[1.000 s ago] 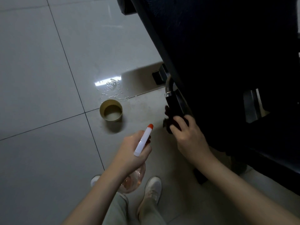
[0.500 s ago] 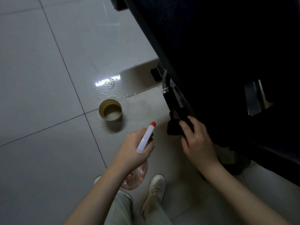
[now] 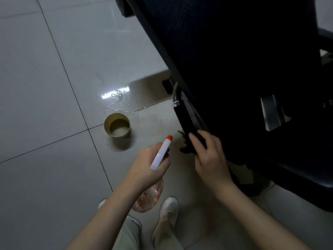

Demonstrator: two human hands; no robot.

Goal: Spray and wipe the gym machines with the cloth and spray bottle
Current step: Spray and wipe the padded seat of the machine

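To your left the tiled floor (image 3: pixel 45 87) lies open, broken only by a brass cup (image 3: pixel 117 125) and a patch of droplets (image 3: pixel 118 100) beyond it; on your right the black padded machine (image 3: pixel 234 60) walls off the way, its handle (image 3: pixel 183 120) hanging along its near edge.

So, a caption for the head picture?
Right hand grips cloth on machine handle; left hand holds spray bottle.

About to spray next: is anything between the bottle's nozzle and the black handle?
Nothing visible between the spray bottle and the handle; the cloth under the right hand covers only its lower end.
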